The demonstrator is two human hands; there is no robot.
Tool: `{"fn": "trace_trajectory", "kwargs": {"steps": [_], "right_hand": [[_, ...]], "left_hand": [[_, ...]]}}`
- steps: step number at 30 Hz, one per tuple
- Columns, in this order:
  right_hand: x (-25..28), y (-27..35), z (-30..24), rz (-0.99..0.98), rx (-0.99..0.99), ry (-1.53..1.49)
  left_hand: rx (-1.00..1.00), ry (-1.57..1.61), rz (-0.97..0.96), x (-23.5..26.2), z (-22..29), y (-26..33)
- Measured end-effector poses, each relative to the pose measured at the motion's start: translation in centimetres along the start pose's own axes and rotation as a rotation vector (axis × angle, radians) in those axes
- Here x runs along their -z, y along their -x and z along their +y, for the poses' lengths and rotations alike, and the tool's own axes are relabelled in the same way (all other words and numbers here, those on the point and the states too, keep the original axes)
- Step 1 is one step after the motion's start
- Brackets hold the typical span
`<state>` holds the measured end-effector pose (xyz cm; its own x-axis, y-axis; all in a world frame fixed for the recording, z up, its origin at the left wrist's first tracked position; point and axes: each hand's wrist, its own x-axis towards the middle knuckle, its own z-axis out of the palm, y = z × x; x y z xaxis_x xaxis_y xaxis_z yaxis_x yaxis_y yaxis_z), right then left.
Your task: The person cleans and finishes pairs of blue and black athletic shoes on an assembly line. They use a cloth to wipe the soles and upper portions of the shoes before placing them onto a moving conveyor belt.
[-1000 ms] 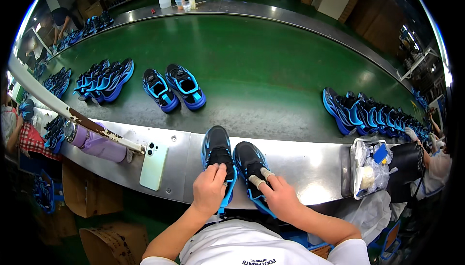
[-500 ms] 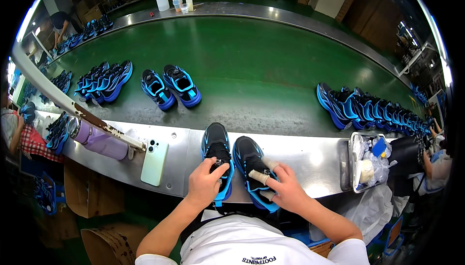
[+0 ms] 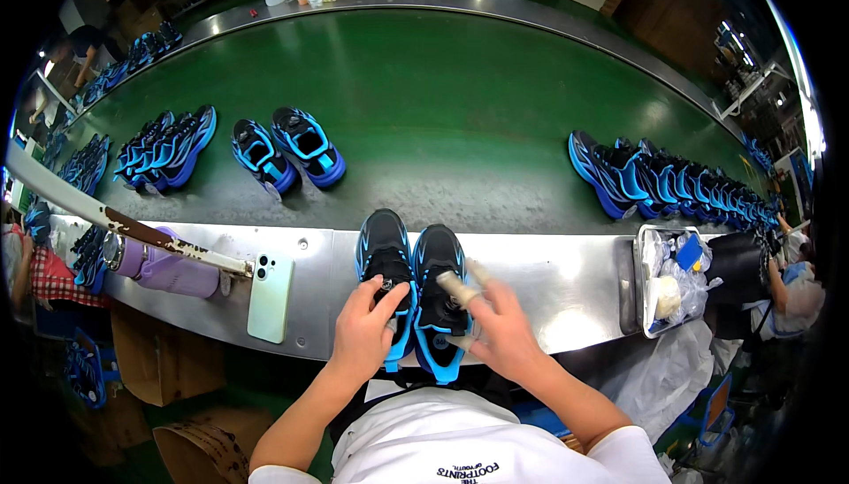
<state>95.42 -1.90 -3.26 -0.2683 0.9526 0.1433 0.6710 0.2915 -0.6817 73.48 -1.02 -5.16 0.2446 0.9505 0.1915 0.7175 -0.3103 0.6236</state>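
A pair of black sneakers with bright blue trim lies on the metal ledge in front of me, toes pointing away. My left hand (image 3: 361, 329) has its thumb and fingers at the laces and tongue of the left sneaker (image 3: 385, 234). Over the right sneaker (image 3: 439, 254), my right hand (image 3: 502, 325) grips the outer side and collar. Pale tape wraps several of its fingertips, which are slightly blurred. The two shoes stand side by side, nearly touching, and my fingers partly hide their middles.
Beyond the ledge runs a green belt (image 3: 424, 86) bearing another sneaker pair (image 3: 305, 149), a left cluster (image 3: 172, 149) and a long row (image 3: 663, 181) on the right. A phone (image 3: 270, 298), a purple bottle (image 3: 177, 272), a slanted pole (image 3: 133, 223) and a tray of plastic bags (image 3: 644, 303) flank my hands.
The right sneaker has swung straighter, closer alongside the left one, with my right hand on it. Both hands have shifted slightly. The whole view has moved a little.
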Motion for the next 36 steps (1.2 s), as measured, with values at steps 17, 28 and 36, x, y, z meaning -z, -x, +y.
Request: {"fn": "trace_trajectory", "kwargs": {"steps": [17,28,36], "right_hand": [[0.4,-0.8,1.4,-0.306,0.235,-0.183],[-0.1,-1.1,2.5,-0.171,0.191,0.106],[-0.4,-1.2,2.4,-0.158,0.14,0.079]], "left_hand": [[-0.009,0.07,-0.246,2.4,0.1,-3.3],[-0.214,0.009,-0.19,-0.3,-0.8,-3.1],[-0.268,-0.073,-0.122,-1.3,-0.5,-3.1]]}}
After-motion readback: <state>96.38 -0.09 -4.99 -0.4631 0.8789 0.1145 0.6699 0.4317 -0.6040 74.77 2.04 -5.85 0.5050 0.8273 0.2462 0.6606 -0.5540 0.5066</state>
